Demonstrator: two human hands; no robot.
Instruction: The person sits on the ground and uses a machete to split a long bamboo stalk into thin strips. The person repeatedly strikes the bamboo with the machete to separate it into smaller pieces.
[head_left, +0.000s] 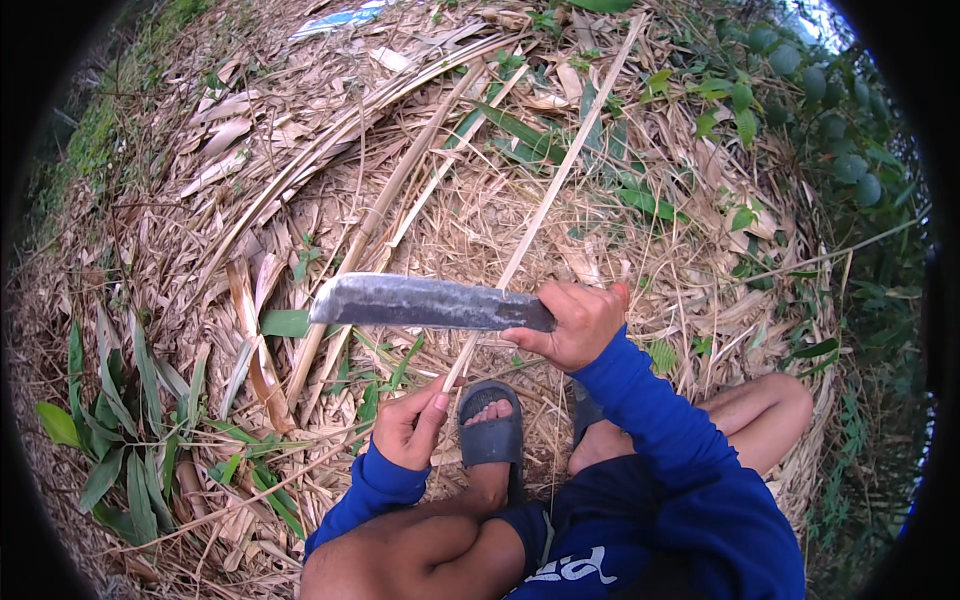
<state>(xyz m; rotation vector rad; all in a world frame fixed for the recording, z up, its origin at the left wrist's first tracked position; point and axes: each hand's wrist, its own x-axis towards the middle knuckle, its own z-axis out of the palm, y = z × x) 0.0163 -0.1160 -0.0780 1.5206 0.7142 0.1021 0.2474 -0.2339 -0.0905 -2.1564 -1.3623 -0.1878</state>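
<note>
My right hand (580, 322) is closed round the grip end of a machete (420, 303), its thumb along the blade's base. The broad dark blade points left, with a worn pale tip, and lies across a long thin bamboo strip (558, 190). Below the blade my left hand (410, 422) pinches the near end of that strip between thumb and fingers. From there the strip runs up and away to the right over the ground. The machete's handle is hidden inside my right hand.
Dry bamboo sheaths and leaves (220, 140) cover the ground. Long split bamboo pieces (390, 185) lie left of the strip. A green leafy plant (135, 440) grows at left, shrubs (840, 130) at right. My sandalled foot (491, 425) is just below the blade.
</note>
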